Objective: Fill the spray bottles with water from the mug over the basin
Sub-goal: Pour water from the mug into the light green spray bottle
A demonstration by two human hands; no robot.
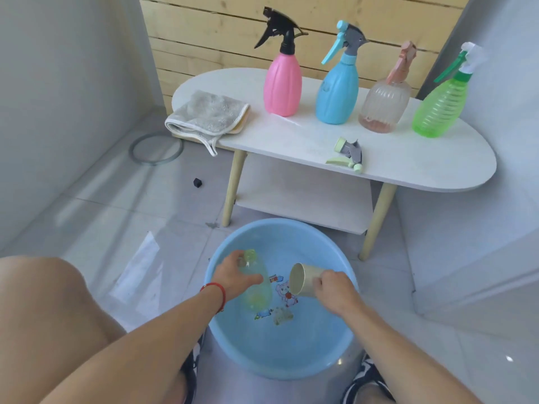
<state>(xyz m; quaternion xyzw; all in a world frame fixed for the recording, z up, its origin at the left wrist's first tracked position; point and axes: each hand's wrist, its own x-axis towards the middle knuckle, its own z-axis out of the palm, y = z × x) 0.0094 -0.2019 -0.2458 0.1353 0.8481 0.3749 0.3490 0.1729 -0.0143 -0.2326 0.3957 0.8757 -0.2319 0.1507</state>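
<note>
Spray bottles are the job here, and one pale green, see-through bottle (256, 287) is held over the blue basin (280, 363) with its trigger head off. Going left to right: a grey folded cloth (204, 118) hangs over the left end of the white tabletop (408, 164). Then a row stands upright along the back of it: a pink bottle with a black trigger (282, 86), a blue bottle (338, 91), a clear ribbed bottle with a peach trigger (385, 106) and a bright green bottle (440, 109). A loose green and grey trigger head (348, 154) lies on its side near the front edge, likely the one from the open bottle.

Lower down, the left hand (233, 277) has its grip clamped round the upper body of the open bottle, just below the neck, holding it tilted. To its right, the right hand (334, 288) has its grip closed on a beige mug (303, 279), tipped with its mouth turned toward the bottle. Whether water is running cannot be told.

Thin plastic like this should be light when empty and give under a squeeze, and it is probably slippery once wet. A hold near the stiffer neck looks sound. The narrow opening calls for a slow, well-aimed pour.
</note>
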